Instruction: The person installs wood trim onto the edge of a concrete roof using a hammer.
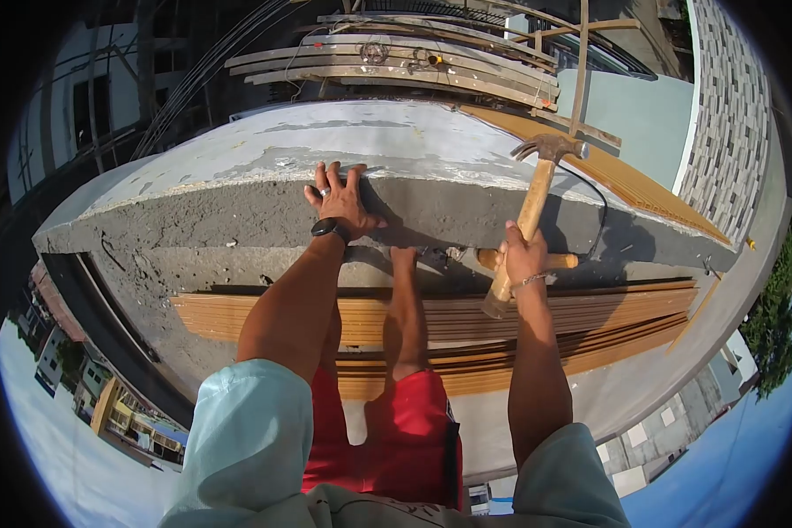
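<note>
My left hand [341, 201], with a ring on one finger and a dark watch at the wrist, lies with fingers spread at the edge of the rough concrete ledge [229, 211]. My right hand [524, 255] is closed around the wooden handle of a claw hammer [537, 189], whose metal head points up and away from me. A second wooden handle [561, 261] runs crosswise at the same hand, partly hidden by it; whether the fingers also grip it I cannot tell. From its right end a thin black curved strip [604, 220] loops up toward the hammer head.
Brown ribbed panels [466, 319] lie stacked below the ledge, around my legs. Another ribbed panel [629, 180] leans beyond the ledge at right. Wooden planks [396, 66] sit farther off, near a patterned tile wall [726, 114]. Ledge edges drop away at left and right.
</note>
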`<control>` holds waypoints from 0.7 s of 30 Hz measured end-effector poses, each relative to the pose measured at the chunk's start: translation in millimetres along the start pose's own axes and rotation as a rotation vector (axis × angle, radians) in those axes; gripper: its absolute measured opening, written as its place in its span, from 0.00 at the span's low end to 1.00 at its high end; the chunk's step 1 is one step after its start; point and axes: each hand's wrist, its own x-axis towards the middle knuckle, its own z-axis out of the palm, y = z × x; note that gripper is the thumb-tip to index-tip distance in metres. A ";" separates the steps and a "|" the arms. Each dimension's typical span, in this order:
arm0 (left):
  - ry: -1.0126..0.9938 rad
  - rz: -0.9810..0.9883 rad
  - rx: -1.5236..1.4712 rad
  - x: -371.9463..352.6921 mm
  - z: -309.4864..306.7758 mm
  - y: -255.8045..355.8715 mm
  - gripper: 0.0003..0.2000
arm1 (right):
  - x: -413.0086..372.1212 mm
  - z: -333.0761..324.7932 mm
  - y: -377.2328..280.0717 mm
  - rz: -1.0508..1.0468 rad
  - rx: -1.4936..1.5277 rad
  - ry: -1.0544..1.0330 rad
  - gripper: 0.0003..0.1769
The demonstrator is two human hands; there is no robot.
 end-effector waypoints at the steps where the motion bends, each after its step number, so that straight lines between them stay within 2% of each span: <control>1: -0.001 0.008 -0.002 -0.1 -1.5 0.1 0.54 | 1.9 4.7 12.8 -0.053 -0.103 0.070 0.12; 2: 0.003 0.025 0.004 1.5 -3.9 2.1 0.54 | 4.3 1.1 13.1 -0.056 -0.090 0.083 0.12; 4: -0.047 -0.020 0.001 1.0 -7.5 5.0 0.53 | 5.6 -0.5 -4.4 0.156 -0.124 -0.072 0.12; 5: -0.057 -0.023 -0.005 0.7 -7.4 4.4 0.53 | 6.3 -1.3 -11.7 0.210 -0.048 -0.048 0.11; 6: -0.063 -0.034 -0.007 -0.3 -6.7 3.8 0.53 | 5.6 1.1 -8.8 0.216 -0.057 -0.055 0.11; 8: -0.033 -0.017 -0.010 -0.7 -5.1 3.3 0.54 | 1.4 4.5 2.4 0.047 0.068 0.036 0.11; 10: -0.036 -0.003 0.000 0.5 -5.9 4.6 0.54 | 2.8 4.7 8.8 -0.013 -0.011 0.061 0.10; 12: -0.055 -0.036 0.026 1.8 -7.3 6.9 0.53 | 10.6 -3.6 -5.5 0.213 -0.105 -0.103 0.10; 13: -0.078 -0.027 0.012 2.0 -8.6 4.7 0.53 | 7.8 -3.5 -21.3 0.259 -0.022 -0.103 0.10; 14: -0.082 -0.036 0.012 2.7 -7.5 2.9 0.53 | 7.8 -0.7 -17.0 0.265 -0.027 -0.110 0.10; 16: -0.020 -0.004 0.004 -1.1 -3.7 2.2 0.53 | 3.5 3.1 3.4 0.050 0.128 -0.029 0.11; 18: -0.022 0.004 0.014 1.2 -7.1 3.6 0.53 | 7.5 4.6 8.8 0.049 0.032 0.018 0.11; 20: -0.039 -0.016 0.014 0.8 -5.4 5.3 0.53 | 12.7 -6.5 -6.1 0.238 -0.090 -0.090 0.10; 21: -0.040 -0.020 0.011 -0.1 -6.6 5.7 0.53 | 5.9 -4.9 -22.9 0.278 0.004 -0.072 0.11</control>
